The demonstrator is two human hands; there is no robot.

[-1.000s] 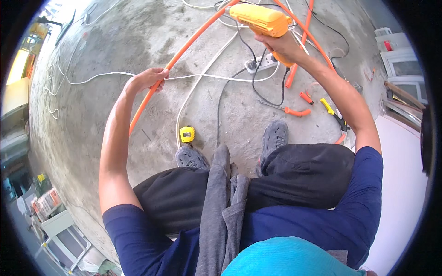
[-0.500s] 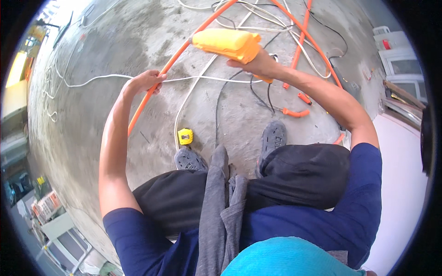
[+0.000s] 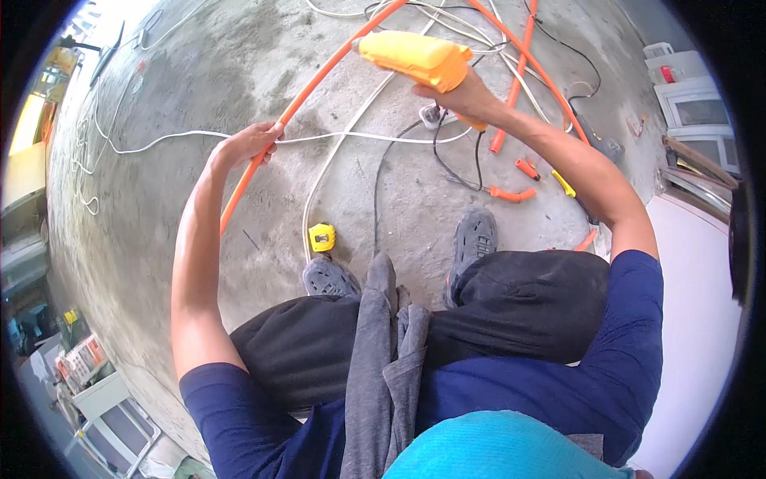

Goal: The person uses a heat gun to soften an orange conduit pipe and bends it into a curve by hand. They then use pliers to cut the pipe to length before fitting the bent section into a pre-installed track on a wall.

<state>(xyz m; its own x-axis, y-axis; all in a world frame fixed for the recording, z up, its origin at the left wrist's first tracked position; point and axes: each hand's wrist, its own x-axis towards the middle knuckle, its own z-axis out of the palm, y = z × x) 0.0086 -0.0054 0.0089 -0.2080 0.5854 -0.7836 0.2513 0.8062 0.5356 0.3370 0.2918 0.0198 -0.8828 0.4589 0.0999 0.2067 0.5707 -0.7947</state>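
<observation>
My left hand (image 3: 251, 142) is closed round a long orange pipe (image 3: 315, 78), which slants up and away to the right. In my right hand (image 3: 467, 97) is a yellow heat gun (image 3: 416, 57), gripped by its handle. Its nozzle faces left, close to the pipe beyond my left hand; whether they touch I cannot tell. A black cord (image 3: 479, 156) hangs below the handle. My right hand hides much of the grip.
A yellow tape measure (image 3: 322, 237) lies by my left shoe. Short orange pipe pieces (image 3: 512, 195) and a yellow-handled tool (image 3: 563, 183) lie to the right. White cables (image 3: 351, 136) and a white socket block (image 3: 435, 117) are on the concrete floor. A white cabinet (image 3: 700, 112) stands far right.
The heat gun has moved up and right, following the pipe farther from my left hand. The socket block shows more fully. My left hand stays nearly in place.
</observation>
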